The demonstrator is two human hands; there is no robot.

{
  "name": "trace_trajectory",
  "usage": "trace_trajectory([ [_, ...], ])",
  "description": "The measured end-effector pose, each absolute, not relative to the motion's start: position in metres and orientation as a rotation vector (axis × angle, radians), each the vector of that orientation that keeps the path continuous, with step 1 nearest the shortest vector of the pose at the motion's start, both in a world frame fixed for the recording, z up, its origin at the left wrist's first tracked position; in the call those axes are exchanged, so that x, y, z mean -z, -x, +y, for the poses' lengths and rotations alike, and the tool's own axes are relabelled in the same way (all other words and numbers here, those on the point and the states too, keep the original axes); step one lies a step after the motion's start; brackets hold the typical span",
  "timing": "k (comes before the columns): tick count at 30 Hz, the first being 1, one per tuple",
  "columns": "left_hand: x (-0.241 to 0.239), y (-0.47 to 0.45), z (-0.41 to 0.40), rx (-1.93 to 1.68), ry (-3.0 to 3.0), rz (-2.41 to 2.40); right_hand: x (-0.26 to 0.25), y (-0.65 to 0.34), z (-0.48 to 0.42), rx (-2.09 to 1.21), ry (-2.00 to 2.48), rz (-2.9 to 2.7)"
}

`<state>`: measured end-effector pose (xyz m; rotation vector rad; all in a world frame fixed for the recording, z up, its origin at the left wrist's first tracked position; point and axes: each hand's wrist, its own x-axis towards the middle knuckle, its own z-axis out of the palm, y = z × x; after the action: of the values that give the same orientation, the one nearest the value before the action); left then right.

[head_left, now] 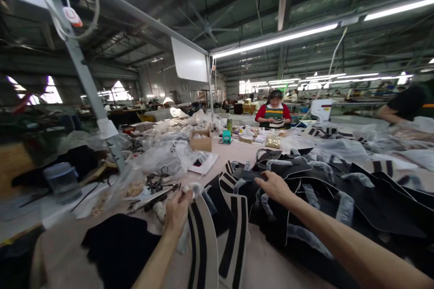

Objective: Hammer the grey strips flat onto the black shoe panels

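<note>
My left hand (178, 210) is closed, fingers pinched at the upper edge of a striped bag panel (202, 244), pale with dark bands, beside a bit of clear plastic wrap. Another striped panel (233, 235) lies just to its right, overlapping a black piece (217, 198). My right hand (275, 187) reaches over a pile of black bag panels (318, 198), its fingers stretched out and apart. Whether its fingertips touch the pile I cannot tell. Several handles wrapped in clear plastic (345, 207) are attached to these black panels.
A black cloth piece (118, 248) lies at the left front. Beyond are a cardboard box (200, 141), a teal device (227, 136) and heaped plastic bags (162, 158). A metal post (88, 86) rises at left. A co-worker (274, 110) sits across the table; another person's arm (393, 113) shows at right.
</note>
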<state>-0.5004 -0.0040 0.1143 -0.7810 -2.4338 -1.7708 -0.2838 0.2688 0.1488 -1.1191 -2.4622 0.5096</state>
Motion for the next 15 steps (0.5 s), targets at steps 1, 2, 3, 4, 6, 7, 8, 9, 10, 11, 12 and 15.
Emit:
trace_trajectory([
  [1, -0.116, 0.518, 0.012, 1.763, 0.848, -2.446, -0.152, 0.297, 0.284, -0.512, 1.121, -2.475],
  [2, -0.114, 0.531, 0.028, 1.775, 0.909, -2.449, -0.154, 0.311, 0.299, -0.515, 1.121, -2.492],
  [3, -0.11, 0.54, 0.044, 1.809, 0.955, -2.446, -0.156, 0.326, 0.312, -0.517, 1.118, -2.513],
  [4, -0.103, 0.548, 0.057, 1.859, 0.979, -2.439, -0.156, 0.341, 0.325, -0.519, 1.115, -2.538],
  [6, -0.086, 0.559, 0.079, 1.987, 0.974, -2.423, -0.154, 0.371, 0.349, -0.524, 1.105, -2.595],
  [7, -0.076, 0.563, 0.086, 2.046, 0.968, -2.429, -0.15, 0.385, 0.359, -0.527, 1.102, -2.624],
  [8, -0.066, 0.567, 0.092, 2.096, 0.964, -2.441, -0.146, 0.399, 0.368, -0.531, 1.101, -2.652],
  [9, -0.056, 0.571, 0.097, 2.142, 0.971, -2.456, -0.14, 0.411, 0.376, -0.538, 1.105, -2.678],
  [10, -0.046, 0.575, 0.1, 2.183, 0.982, -2.47, -0.132, 0.423, 0.382, -0.545, 1.109, -2.703],
  [11, -0.037, 0.577, 0.104, 2.224, 0.984, -2.476, -0.123, 0.433, 0.387, -0.553, 1.113, -2.727],
  [12, -0.028, 0.579, 0.106, 2.275, 0.969, -2.471, -0.112, 0.442, 0.391, -0.561, 1.116, -2.75],
  [15, -0.006, 0.579, 0.115, 2.464, 0.82, -2.394, -0.076, 0.459, 0.394, -0.587, 1.094, -2.805],
])
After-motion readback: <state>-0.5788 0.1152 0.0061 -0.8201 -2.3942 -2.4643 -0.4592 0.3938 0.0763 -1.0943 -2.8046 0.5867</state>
